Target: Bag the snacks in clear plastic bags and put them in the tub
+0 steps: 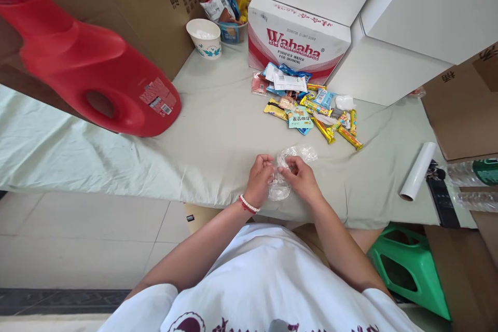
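Observation:
A crumpled clear plastic bag (280, 191) is held between my two hands near the table's front edge. My left hand (260, 179), with a white beaded bracelet and a red one at the wrist, pinches its left side. My right hand (300, 176) has thumb and fingers closed on its other side, and part of the thin film spreads beyond the fingers. Past my hands lies a loose heap of small wrapped snacks, among them yellow snack sticks (322, 129), a pale green packet (299, 118) and a white packet (290, 82).
A Wahaha carton (298, 44) stands behind the snacks, beside white boxes (389, 67). At left is a big red jug (116, 78). A paper cup (205, 39) and a tub of snacks (233, 31) stand at the back. A white roll (418, 171) and plastic bottles (472, 172) lie at right.

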Demonstrator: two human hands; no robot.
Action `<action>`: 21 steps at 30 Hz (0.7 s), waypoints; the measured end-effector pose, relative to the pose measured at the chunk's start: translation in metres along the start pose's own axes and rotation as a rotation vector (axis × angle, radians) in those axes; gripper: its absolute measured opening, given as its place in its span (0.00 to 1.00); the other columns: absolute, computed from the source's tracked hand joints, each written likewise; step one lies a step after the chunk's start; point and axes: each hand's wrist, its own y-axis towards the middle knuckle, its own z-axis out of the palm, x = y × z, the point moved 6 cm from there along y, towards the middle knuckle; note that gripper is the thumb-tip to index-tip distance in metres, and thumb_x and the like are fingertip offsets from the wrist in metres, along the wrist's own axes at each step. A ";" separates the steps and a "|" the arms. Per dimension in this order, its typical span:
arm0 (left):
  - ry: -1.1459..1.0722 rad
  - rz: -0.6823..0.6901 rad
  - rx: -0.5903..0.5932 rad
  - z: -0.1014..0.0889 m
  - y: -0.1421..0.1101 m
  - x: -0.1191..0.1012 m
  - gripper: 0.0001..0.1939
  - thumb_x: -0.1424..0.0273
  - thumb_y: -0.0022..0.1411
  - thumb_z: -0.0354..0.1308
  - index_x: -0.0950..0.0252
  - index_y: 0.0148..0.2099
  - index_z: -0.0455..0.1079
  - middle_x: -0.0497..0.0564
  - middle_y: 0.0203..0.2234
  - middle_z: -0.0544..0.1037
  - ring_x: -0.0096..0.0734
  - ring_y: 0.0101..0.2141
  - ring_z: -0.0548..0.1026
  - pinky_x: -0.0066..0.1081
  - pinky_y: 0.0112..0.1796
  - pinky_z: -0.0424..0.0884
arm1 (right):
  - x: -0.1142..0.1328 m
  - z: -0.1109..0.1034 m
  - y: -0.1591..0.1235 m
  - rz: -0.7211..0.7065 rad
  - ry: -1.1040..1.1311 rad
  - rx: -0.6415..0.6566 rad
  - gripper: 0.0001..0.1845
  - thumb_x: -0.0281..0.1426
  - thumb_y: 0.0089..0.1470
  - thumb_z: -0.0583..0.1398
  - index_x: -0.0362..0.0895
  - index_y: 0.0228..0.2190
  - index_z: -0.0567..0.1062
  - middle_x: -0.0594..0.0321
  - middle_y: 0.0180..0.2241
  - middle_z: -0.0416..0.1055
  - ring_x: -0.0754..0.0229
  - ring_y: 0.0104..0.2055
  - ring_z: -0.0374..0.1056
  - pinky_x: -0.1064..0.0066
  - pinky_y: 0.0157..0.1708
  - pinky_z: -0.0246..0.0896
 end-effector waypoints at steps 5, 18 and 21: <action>0.381 0.093 -0.043 -0.009 0.001 -0.006 0.15 0.70 0.48 0.64 0.62 0.41 0.73 0.40 0.21 0.63 0.26 0.24 0.61 0.28 0.28 0.57 | 0.003 0.000 0.001 -0.010 0.005 0.002 0.17 0.45 0.54 0.61 0.44 0.33 0.79 0.62 0.31 0.74 0.62 0.29 0.62 0.71 0.31 0.59; -0.091 -0.107 -0.129 -0.020 0.003 -0.010 0.22 0.49 0.61 0.60 0.65 0.34 0.72 0.39 0.17 0.50 0.20 0.18 0.48 0.25 0.19 0.46 | -0.019 -0.031 -0.041 0.153 0.174 -0.049 0.22 0.51 0.55 0.62 0.44 0.33 0.78 0.65 0.27 0.71 0.67 0.21 0.52 0.72 0.20 0.47; -0.098 -0.107 -0.171 -0.026 0.002 -0.012 0.22 0.48 0.61 0.60 0.64 0.34 0.71 0.40 0.19 0.52 0.21 0.19 0.48 0.25 0.18 0.45 | -0.029 -0.032 -0.048 0.198 0.195 -0.023 0.23 0.52 0.53 0.63 0.44 0.34 0.79 0.65 0.27 0.71 0.68 0.20 0.49 0.72 0.19 0.45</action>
